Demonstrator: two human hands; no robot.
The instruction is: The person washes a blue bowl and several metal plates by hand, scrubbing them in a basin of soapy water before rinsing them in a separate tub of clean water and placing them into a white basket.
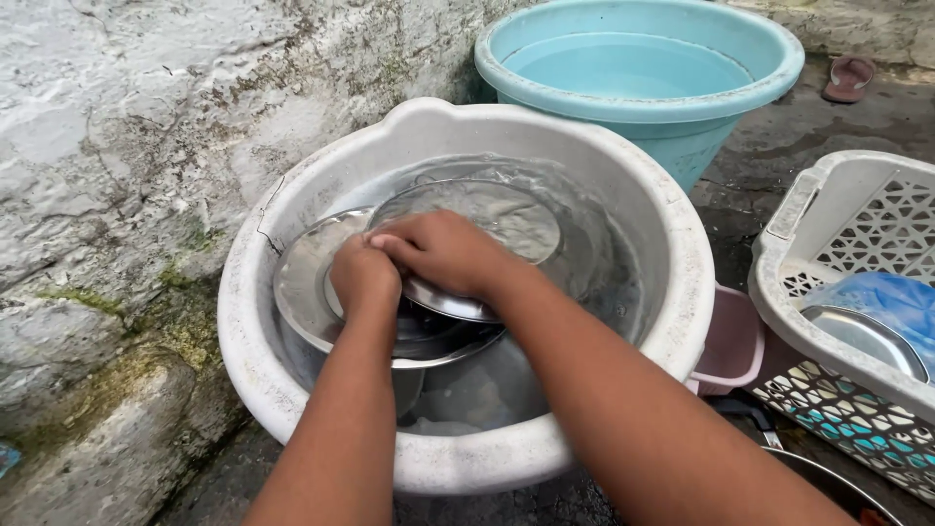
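Down in the white basin [672, 253], both hands meet over the water. The left hand [362, 278] is clenched in a loose fist and presses against the near-left edge of a small steel plate [487, 229]; whether it pinches the rim or only pushes on it I cannot tell. The right hand [443, 251] lies across that same plate with its fingers curled over the edge, grasping it, knuckles touching the left hand. The small steel plate sits tilted, half under the water, in the middle of the basin. Under it lies a larger steel plate [302, 282], its rim showing to the left of the hands, and below that the dim shape of another steel vessel (too submerged to make out).

Behind the basin, touching its far rim, stands a light blue tub [682, 107] with clear water in it. To the right is a white lattice basket [838, 224] holding a steel dish [862, 336] and a blue plastic bag [891, 297]. Between basin and basket a pink container [730, 341] shows in part. A mossy, whitewashed wall [146, 146] runs along the left, and a sandal [849, 78] lies on the wet ground at the far right.
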